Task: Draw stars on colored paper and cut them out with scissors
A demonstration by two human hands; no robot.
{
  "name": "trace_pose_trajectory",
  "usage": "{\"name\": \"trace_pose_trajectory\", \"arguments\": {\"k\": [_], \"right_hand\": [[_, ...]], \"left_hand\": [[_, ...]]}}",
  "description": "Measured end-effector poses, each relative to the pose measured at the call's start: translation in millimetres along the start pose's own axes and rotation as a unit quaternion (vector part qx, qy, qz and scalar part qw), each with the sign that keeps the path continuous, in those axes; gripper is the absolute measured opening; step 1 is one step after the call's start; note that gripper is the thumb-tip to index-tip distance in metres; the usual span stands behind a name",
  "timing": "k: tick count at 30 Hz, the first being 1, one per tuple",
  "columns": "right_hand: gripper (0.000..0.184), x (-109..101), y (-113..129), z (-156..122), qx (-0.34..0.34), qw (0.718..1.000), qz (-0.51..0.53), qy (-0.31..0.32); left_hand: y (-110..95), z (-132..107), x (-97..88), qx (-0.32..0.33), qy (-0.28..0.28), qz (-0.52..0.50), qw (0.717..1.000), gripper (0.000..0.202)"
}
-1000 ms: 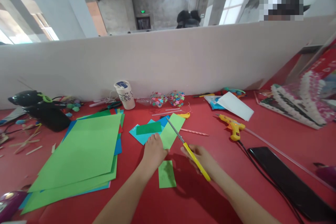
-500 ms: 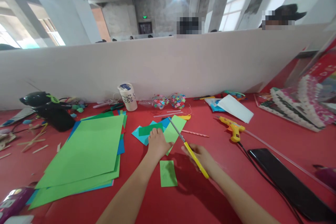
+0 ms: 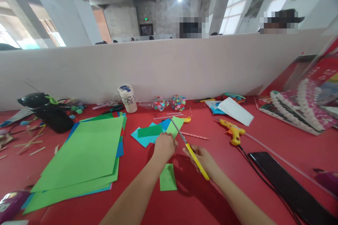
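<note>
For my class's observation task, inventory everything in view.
Scissors: 1, yellow-handled, centre
Light strip: 1, green, centre
Small card: 1, green, front centre
Blue pieces: several, blue, centre
Dark strip: 1, green, on blue pieces
Paper stack: 1, mostly green, left
Cup: 1, white, back
Container: 1, black, back left
Star bundles: 2, multicoloured, back centre
Glue gun: 1, yellow, right
Slab: 1, black, front right
Other items: uncounted, mixed, back and sides
Table: 1, red, underneath
Partition: 1, white, behind
Heads: several, dark, beyond partition
Left hand: 1, bare, at light strip
Right hand: 1, bare, holding scissors
</note>
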State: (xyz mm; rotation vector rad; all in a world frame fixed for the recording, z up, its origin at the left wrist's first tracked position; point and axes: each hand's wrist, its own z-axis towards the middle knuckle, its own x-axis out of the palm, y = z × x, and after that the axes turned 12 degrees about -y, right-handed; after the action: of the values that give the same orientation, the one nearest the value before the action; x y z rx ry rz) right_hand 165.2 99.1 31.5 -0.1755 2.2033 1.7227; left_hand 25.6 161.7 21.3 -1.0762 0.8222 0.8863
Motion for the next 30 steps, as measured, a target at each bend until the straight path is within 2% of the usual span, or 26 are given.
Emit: {"name": "trace_pose_trajectory", "arguments": {"k": [3,6,8,11,12,14,15,17,20,24,27,30], "right_hand": [[0.042,-2.2,3.3,-2.5,-0.001,1.000,0.004,0.002],[0.040,-5.6,5.4,-3.8,-0.006,1.000,0.012,0.000],[0.041,-7.5,5.5,-3.7,-0.010,1.000,0.017,-0.003],[0.046,-7.6,4.6,-2.9,-0.011,1.000,0.020,-0.002],[0.048,-6.7,4.2,-2.9,-0.010,1.000,0.019,-0.001],[0.048,-3.8,3.2,-3.2,-0.007,1.000,0.013,0.004],[0.047,-2.0,2.6,-3.4,-0.007,1.000,0.007,0.006],[0.045,1.5,1.3,-3.5,-0.010,1.000,-0.009,0.008],[0.038,4.4,-0.1,-1.5,-0.022,0.999,-0.042,0.001],[0.024,6.5,1.7,2.7,-0.053,0.993,-0.102,-0.009],[0.024,13.8,3.0,-1.2,-0.076,0.985,-0.153,0.010],[0.031,26.1,1.0,-12.8,-0.107,0.973,-0.204,0.032]], "left_hand": [[2.6,-0.8,-18.0,-0.004,-0.031,-0.012,0.999,0.032],[19.2,-9.4,-57.7,-0.038,-0.085,0.015,0.996,0.029],[40.7,-22.1,-92.6,-0.079,-0.120,0.063,0.988,0.027],[82.9,-45.9,-138.9,-0.171,-0.180,0.151,0.957,0.039],[97.0,-53.1,-148.9,-0.203,-0.205,0.191,0.938,0.042],[121.1,-64.1,-157.8,-0.237,-0.207,0.236,0.919,0.045],[130.0,-67.6,-156.9,-0.242,-0.188,0.241,0.921,0.045],[139.9,-70.0,-146.4,-0.217,-0.128,0.227,0.941,0.042],[135.7,-61.5,-118.0,-0.144,-0.062,0.170,0.973,0.033],[114.4,-27.3,-73.1,0.000,-0.028,0.073,0.997,0.047],[106.4,5.0,-41.8,0.053,-0.008,0.035,0.998,0.050],[108.6,25.3,-20.0,0.092,0.003,0.013,0.996,0.045]]}}
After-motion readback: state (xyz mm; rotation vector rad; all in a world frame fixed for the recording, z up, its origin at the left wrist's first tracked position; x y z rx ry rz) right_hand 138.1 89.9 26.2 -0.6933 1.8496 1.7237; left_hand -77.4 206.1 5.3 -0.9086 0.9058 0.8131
